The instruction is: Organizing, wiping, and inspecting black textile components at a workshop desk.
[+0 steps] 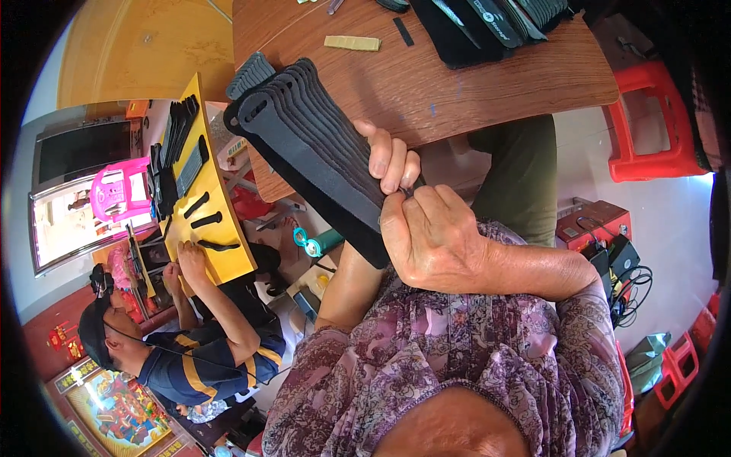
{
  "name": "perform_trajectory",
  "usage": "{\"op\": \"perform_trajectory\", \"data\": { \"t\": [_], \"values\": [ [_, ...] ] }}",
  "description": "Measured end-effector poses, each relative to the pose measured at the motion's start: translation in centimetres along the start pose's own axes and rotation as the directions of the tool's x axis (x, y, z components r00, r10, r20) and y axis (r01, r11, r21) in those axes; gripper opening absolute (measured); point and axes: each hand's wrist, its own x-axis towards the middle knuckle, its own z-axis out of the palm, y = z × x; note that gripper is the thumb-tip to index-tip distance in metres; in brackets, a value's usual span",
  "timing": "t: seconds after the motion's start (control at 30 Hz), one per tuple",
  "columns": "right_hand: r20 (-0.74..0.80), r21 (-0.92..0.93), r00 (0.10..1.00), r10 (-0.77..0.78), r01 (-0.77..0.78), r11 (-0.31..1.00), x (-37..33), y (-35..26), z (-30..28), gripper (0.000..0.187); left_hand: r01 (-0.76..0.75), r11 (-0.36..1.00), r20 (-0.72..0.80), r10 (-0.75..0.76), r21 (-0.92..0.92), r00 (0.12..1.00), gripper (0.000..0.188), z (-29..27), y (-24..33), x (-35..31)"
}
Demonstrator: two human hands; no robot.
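A fanned stack of dark grey and black fabric straps (304, 129), with slotted rounded ends, slants across in front of me over the table's near edge. My left hand (390, 158) is closed round the stack's near end; its palm is hidden behind the straps, and the fingertips curl out on the right side. My right hand (438, 238) is closed in a pinch against that same end, meeting the left fingertips. A small dark bit shows between the fingers, too hidden to name.
On the brown wooden table (487, 99) lie a tan strip (352, 43), a short black strip (403, 31) and more straps (487, 30). At left, a co-worker (205, 335) handles straps at a yellow table (228, 255). A red stool (655, 122) stands right.
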Motion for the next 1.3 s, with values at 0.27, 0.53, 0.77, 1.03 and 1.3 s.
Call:
{"op": "perform_trajectory", "data": {
  "t": [0.27, 0.53, 0.77, 1.03, 1.3],
  "values": [
    [0.041, 0.087, 0.996, 0.084, -0.087, 0.992, -0.4, 0.6, 0.1, 0.028, -0.014, 0.996, -0.085, 0.021, 0.083, 0.996, 0.028, -0.5, -0.1, -0.3],
    [0.305, 0.691, 0.756, 0.578, -0.594, 0.412, -1.3, 3.5, -1.5, 0.036, 0.001, 0.746, -0.479, 0.427, 0.666, 0.767, 0.018, 3.9, -0.4, 0.5],
    [0.356, 0.746, 0.650, 0.672, -0.631, 0.215, -2.6, 4.0, -0.3, 0.017, 0.072, 0.742, -0.440, 0.313, 0.666, 0.842, 0.034, 5.0, 0.0, -0.2],
    [0.524, 0.710, 0.605, 0.599, -0.699, 0.085, -4.3, 4.1, -0.2, 0.021, 0.169, 0.841, -0.520, 0.150, 0.515, 0.841, 0.026, 4.2, 0.3, -0.6],
    [0.253, 0.749, 0.580, 0.774, -0.624, 0.223, -0.5, 7.4, -2.9, 0.019, 0.207, 0.832, -0.512, 0.105, 0.515, 0.853, 0.027, 4.7, 0.2, -1.4]
  ]
}}
